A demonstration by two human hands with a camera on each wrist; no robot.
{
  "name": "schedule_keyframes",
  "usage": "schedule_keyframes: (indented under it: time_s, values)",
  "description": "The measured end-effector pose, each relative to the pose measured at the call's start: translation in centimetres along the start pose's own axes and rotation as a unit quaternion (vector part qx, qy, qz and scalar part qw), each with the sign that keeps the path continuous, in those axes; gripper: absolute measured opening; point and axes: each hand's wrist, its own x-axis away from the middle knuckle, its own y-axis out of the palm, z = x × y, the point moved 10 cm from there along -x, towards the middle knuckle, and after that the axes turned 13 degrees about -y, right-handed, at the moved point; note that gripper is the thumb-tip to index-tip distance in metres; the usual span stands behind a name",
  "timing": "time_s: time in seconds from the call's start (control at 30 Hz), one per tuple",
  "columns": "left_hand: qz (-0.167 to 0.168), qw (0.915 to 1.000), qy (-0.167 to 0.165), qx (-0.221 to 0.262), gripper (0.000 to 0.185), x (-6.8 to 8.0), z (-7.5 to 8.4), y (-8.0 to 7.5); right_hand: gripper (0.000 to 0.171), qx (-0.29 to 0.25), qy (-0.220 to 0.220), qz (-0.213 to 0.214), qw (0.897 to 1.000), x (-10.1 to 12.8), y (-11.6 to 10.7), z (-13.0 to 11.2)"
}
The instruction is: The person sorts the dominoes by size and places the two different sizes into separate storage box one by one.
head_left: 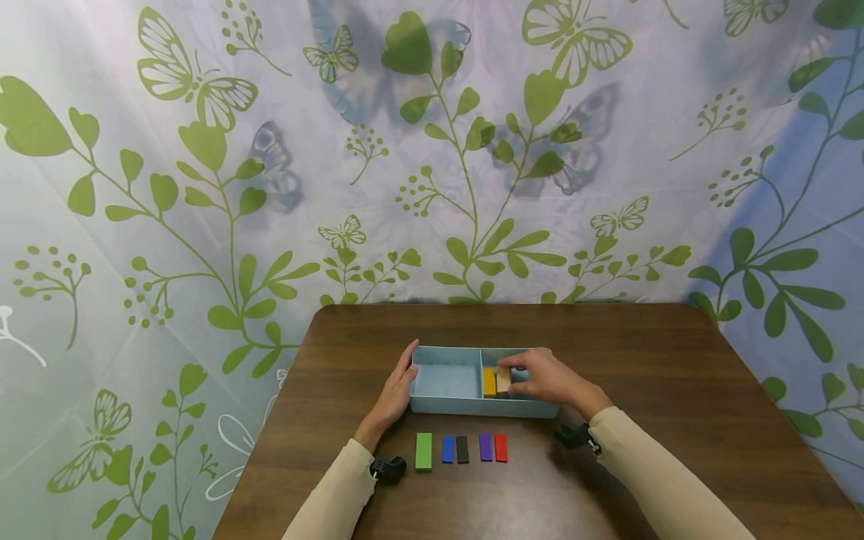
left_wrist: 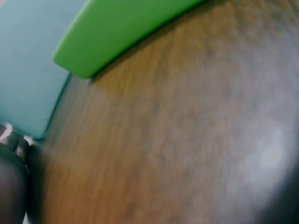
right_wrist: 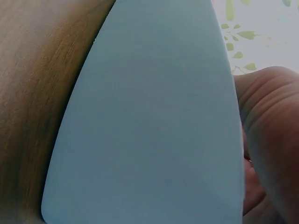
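Observation:
A pale blue two-compartment box (head_left: 482, 406) lies lengthwise on the table. My left hand (head_left: 394, 394) rests along its left end, fingers extended and thumb at the rim. Inside the right compartment, my right hand (head_left: 548, 375) pinches a light wooden block (head_left: 503, 379) between thumb and fingers. A yellow block (head_left: 489, 382) lies just left of it, by the divider. The left compartment holds nothing. In the right wrist view, the box's front wall (right_wrist: 145, 116) hides the blocks, and part of my right hand (right_wrist: 275, 126) shows over the rim.
In front of the box stand a green block (head_left: 423, 452), a blue block (head_left: 448, 449), a black block (head_left: 462, 449), a purple block (head_left: 486, 447) and a red block (head_left: 501, 448). A patterned curtain (head_left: 378, 225) hangs behind the brown table (head_left: 641, 352).

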Motion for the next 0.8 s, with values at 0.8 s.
schedule_keyframes:
  time_s: [0.8]
  values:
    - [0.004, 1.0000, 0.002, 0.001, 0.057, -0.2, 0.0, 0.1, 0.050, 0.052, -0.010, -0.036, 0.998, -1.4, 1.4, 0.1]
